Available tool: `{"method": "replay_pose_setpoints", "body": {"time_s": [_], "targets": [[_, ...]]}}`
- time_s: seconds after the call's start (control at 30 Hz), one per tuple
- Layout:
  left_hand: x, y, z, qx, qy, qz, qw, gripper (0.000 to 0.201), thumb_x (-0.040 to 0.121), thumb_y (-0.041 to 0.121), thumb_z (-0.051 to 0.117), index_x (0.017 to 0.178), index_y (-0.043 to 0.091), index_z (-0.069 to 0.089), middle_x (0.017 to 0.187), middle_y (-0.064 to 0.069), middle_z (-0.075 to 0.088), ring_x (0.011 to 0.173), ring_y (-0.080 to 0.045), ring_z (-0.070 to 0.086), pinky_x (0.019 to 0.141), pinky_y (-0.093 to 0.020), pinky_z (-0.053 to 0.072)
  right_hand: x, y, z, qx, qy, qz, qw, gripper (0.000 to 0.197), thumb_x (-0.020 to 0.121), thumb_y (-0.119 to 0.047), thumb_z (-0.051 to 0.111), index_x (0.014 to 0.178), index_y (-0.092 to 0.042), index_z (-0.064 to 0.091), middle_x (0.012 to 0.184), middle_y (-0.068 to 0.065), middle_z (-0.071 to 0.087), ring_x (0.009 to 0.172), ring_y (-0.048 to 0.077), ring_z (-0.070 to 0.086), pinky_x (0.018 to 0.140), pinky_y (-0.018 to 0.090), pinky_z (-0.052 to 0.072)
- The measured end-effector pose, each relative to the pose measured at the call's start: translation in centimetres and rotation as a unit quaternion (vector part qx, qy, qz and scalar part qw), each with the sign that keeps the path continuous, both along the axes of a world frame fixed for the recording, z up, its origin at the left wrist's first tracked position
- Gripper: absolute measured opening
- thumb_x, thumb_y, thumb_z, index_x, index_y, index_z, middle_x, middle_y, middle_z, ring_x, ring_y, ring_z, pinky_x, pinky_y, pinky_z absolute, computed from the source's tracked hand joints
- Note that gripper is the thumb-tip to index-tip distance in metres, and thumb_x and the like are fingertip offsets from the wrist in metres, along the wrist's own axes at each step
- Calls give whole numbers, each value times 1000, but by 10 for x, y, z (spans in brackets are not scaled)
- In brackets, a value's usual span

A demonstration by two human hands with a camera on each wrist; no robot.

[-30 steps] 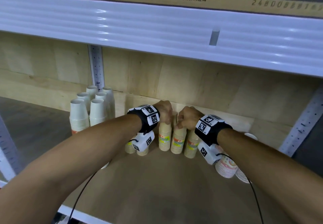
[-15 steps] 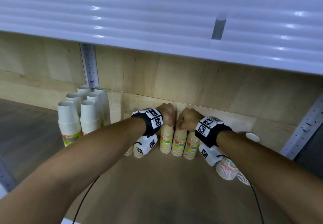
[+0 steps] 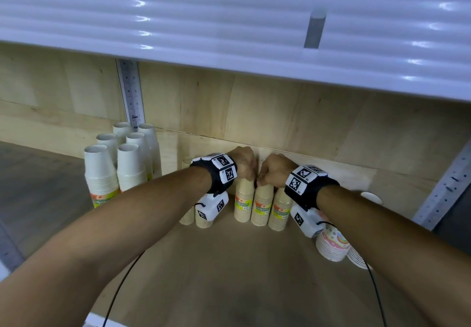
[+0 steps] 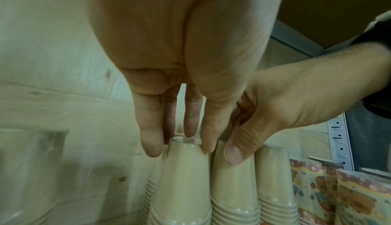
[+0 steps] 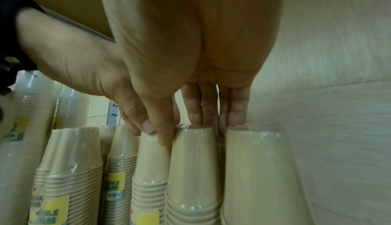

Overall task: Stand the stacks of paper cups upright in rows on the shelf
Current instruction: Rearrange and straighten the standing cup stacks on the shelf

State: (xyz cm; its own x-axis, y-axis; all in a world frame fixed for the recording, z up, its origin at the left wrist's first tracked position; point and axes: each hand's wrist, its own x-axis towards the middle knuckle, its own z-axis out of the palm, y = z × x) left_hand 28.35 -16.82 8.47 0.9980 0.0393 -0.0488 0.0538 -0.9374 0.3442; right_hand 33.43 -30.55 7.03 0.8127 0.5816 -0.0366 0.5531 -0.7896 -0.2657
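Left of the tan cup stacks point(image 3: 262, 205), white cup stacks point(image 3: 119, 163) stand upright on the shelf point(image 3: 229, 263). The left hand point(image 3: 243, 162) grips one tan stack's top; beside it the right hand point(image 3: 274, 171) grips the next. Patterned cups point(image 3: 332, 244) stand rightward.

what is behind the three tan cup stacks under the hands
Behind the tan stacks more tan cups show in the gaps, then the wooden back wall. Both hands cover the stack tops, so how many stand behind is hidden.
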Motion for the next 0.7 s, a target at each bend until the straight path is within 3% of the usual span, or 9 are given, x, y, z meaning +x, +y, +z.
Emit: {"method": "replay_pose_setpoints", "body": {"time_s": [0.13, 0.27, 0.4, 0.47, 0.53, 0.57, 0.7], "targets": [[-6, 6, 12, 16, -19, -6, 1000, 38, 84, 24, 74, 117, 5, 68, 121, -11, 64, 92, -16, 54, 77, -26, 46, -2, 8, 6, 12, -16, -7, 1000, 26, 74, -28, 78, 60, -12, 61, 62, 0, 57, 66, 18, 59, 55, 25, 43], [-12, 19, 25, 22, -35, 14, 999, 37, 83, 18, 75, 117, 7, 68, 125, -10, 61, 99, -20, 59, 77, -27, 47, -7, 16, 14, 45, -40, -12, 998, 24, 80, -26, 71, 77, -2, 68, 68, 7, 61, 69, 24, 64, 57, 27, 47], [-22, 34, 36, 45, -42, 34, 998, 36, 84, 17, 73, 117, 4, 67, 126, -10, 60, 103, -22, 59, 79, -29, 47, -13, 33, 19, 67, -63, 10, 996, 37, 80, -31, 73, 105, -4, 68, 98, 11, 67, 91, 26, 65, 71, 30, 53], [-27, 45, 39, 56, -39, 43, 997, 38, 84, 16, 73, 118, 2, 66, 123, -8, 59, 102, -20, 58, 71, -24, 47, -16, 45, 20, 72, -67, 25, 995, 42, 81, -36, 71, 114, -11, 65, 106, 10, 65, 96, 24, 62, 73, 28, 49], [-33, 56, 41, 57, -28, 59, 996, 39, 84, 14, 72, 120, 2, 64, 113, -4, 54, 95, -16, 51, 59, -18, 39, -22, 57, 19, 78, -61, 37, 994, 44, 81, -38, 69, 118, -15, 63, 110, 10, 65, 99, 24, 61, 79, 29, 51], [-36, 61, 40, 63, -21, 69, 995, 40, 83, 13, 72, 121, 2, 64, 111, -3, 52, 95, -16, 51, 59, -18, 38, -26, 63, 18, 78, -59, 45, 994, 43, 81, -38, 69, 118, -16, 63, 110, 9, 65, 100, 24, 61, 81, 30, 51], [-45, 79, 30, 113, -4, 108, 988, 39, 82, 15, 72, 118, 5, 62, 123, -6, 58, 109, -25, 60, 89, -32, 53, -43, 84, 13, 77, -50, 78, 993, 40, 80, -45, 70, 109, -18, 66, 108, 4, 66, 97, 23, 61, 81, 32, 52]]}}
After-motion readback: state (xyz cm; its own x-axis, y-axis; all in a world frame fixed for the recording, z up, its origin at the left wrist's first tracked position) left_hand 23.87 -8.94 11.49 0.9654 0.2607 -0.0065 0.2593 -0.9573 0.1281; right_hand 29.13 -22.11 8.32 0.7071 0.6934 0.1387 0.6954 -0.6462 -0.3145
